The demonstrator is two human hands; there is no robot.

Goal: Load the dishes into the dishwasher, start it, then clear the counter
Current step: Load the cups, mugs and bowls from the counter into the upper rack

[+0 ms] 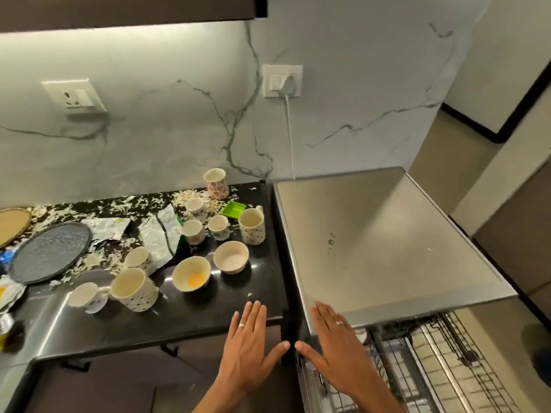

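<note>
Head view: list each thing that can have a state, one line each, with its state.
Dishwasher: open, wire rack pulled out below its top.
Left hand: open, fingers straight, holding nothing.
Right hand: open, fingers straight, holding nothing.
Bowl: upright, yellow residue inside.
Second bowl: upright, looks empty.
Spotted mug: upright.
Grey plate: flat on the counter.
Plug: in its socket.

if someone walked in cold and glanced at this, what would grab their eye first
Most likely the two hands, left and right, spread flat with straight fingers low in the middle of the view. Next, the black counter on the left, littered with pale shreds and crowded with cups, including a floral mug at the back, and a bowl with a yellow patch inside. On the right, the steel-topped dishwasher has its wire rack pulled out.
</note>
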